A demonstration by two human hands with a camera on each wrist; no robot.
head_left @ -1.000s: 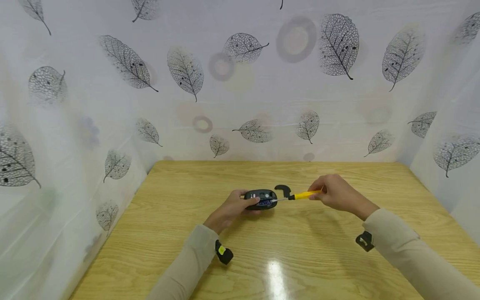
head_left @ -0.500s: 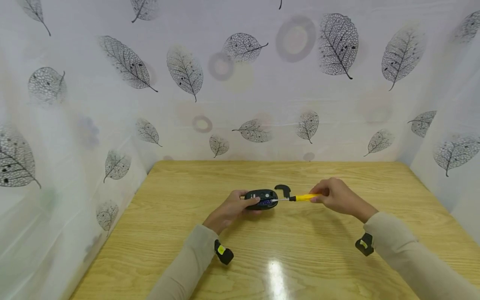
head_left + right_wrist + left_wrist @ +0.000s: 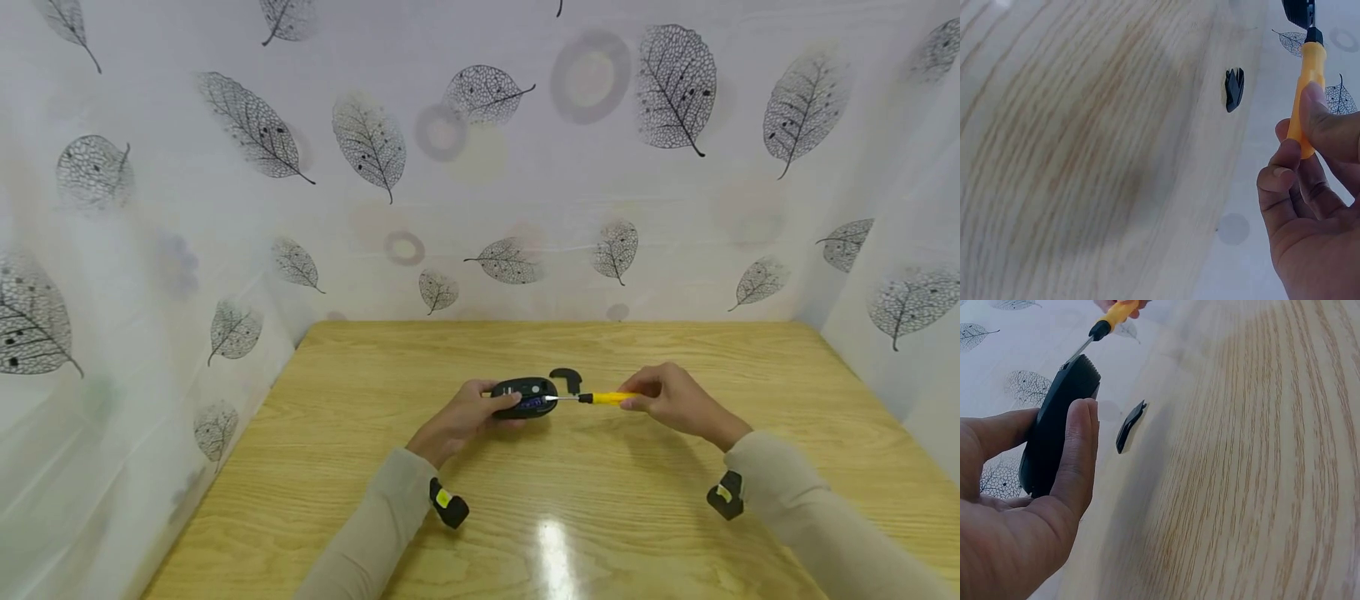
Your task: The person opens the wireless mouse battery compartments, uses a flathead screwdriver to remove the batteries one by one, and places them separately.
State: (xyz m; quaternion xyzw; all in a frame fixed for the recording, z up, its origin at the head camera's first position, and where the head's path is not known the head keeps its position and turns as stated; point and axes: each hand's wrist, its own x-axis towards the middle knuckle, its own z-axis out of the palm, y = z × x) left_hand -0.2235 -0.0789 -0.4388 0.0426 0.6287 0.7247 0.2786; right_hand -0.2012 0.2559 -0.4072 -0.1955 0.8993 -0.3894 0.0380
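Note:
My left hand (image 3: 467, 417) holds a black computer mouse (image 3: 536, 387) above the table, its underside facing up and its compartment uncovered, with bluish parts inside. The left thumb lies across the underside, and in the left wrist view fingers wrap the dark body (image 3: 1050, 440). Between thumb and fingers, my right hand (image 3: 678, 403) pinches the yellow handle of a screwdriver (image 3: 604, 398). The metal shaft points left, and its tip reaches the right end of the mouse's compartment. The right wrist view shows the thumb along the screwdriver handle (image 3: 1312, 65).
A curved black cover piece (image 3: 568, 377) lies on the wooden table (image 3: 360, 517) just beyond the screwdriver. A pale leaf-print curtain (image 3: 495, 192) stands along the table's back and sides. Each wrist carries a small black camera.
My right hand has come down a little, and the screwdriver handle now lies more level. The mouse has shifted very slightly right in my left hand; the cover piece stays put.

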